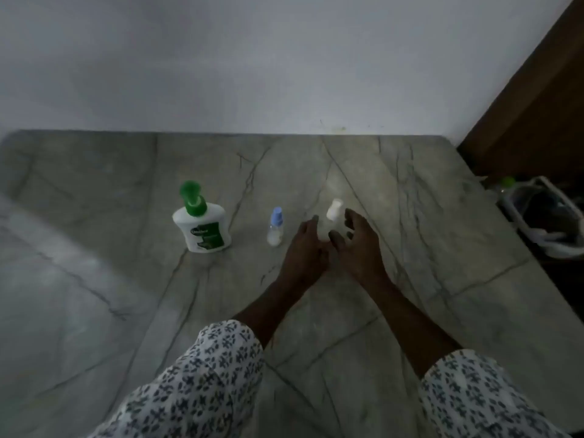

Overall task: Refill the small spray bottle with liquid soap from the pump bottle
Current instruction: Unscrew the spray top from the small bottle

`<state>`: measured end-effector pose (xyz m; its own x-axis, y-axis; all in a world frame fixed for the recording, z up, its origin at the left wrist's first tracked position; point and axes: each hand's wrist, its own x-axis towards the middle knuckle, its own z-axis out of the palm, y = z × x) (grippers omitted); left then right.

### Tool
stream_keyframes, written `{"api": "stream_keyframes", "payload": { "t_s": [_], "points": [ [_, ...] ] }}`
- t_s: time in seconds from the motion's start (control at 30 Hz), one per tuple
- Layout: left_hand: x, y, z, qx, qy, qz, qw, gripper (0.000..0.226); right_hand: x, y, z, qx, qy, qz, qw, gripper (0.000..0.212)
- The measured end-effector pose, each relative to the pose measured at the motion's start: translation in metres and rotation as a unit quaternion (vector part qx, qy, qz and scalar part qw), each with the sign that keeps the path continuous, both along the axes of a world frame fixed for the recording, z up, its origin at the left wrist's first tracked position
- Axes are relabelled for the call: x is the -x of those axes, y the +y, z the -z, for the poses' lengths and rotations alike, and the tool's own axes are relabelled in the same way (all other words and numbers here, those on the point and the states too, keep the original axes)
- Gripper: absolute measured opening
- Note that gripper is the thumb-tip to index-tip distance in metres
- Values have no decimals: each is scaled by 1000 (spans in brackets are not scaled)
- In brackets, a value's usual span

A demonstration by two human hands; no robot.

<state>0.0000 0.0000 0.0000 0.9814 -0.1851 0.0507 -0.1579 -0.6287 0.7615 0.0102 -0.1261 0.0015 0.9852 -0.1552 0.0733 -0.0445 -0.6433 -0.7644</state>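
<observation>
Marble counter (410, 216) holds the pump bottle (202, 224) and blue-capped bottle (275, 227); left hand (305, 248) and right hand (358, 245), fingers spread, flank a blurred, seemingly white-capped spray bottle (333, 213).

Head camera looks steeply down over countertop (395, 191).

The pump bottle (202, 223) stands upright on the left of the group: a white flattened body with a green label panel and a green pump head on a green collar. To its right, well apart from it, stands a small clear bottle with a pale blue cap (276, 227), upright, its lower part whitish. Further right is the small spray bottle (331, 216), clear-bodied with a white top, upright or nearly so and blurred; whether it rests on the surface or is lifted cannot be told.
</observation>
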Motion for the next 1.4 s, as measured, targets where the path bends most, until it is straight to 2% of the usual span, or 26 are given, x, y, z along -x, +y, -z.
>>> {"api": "stream_keyframes", "payload": {
  "t_s": [0.1,0.2,0.27,0.47,0.57,0.73,0.83,1.0,1.2,1.4],
  "points": [
    [-15,-9,21,33,-16,-32,999,60,-13,6,19,-34,-36,-3,999,60],
    [-26,-15,33,83,-86,-60,991,30,-24,9,30,-32,-96,-12,995,40],
    [-30,-14,38,103,-117,-69,985,20,-29,7,34,-23,-134,-11,991,30],
    [-34,-7,48,99,-153,-82,980,8,-36,5,36,-18,-149,-47,988,36],
    [-27,2,41,101,-167,-92,976,11,-24,12,25,-37,-157,-65,985,29],
    [16,15,17,54,-185,-96,977,35,20,23,0,-118,-174,-37,977,41],
    [47,22,11,43,-199,-113,972,35,52,23,-13,-125,-194,-38,972,45],
    [100,26,10,55,-180,-135,973,37,106,40,-21,-156,-172,-43,972,42],
    [125,52,19,70,-201,-168,963,45,126,72,-15,-119,-210,-38,970,37],
    [103,81,19,66,-183,-163,967,36,100,85,-13,-92,-199,-110,970,38]
  ]
}}
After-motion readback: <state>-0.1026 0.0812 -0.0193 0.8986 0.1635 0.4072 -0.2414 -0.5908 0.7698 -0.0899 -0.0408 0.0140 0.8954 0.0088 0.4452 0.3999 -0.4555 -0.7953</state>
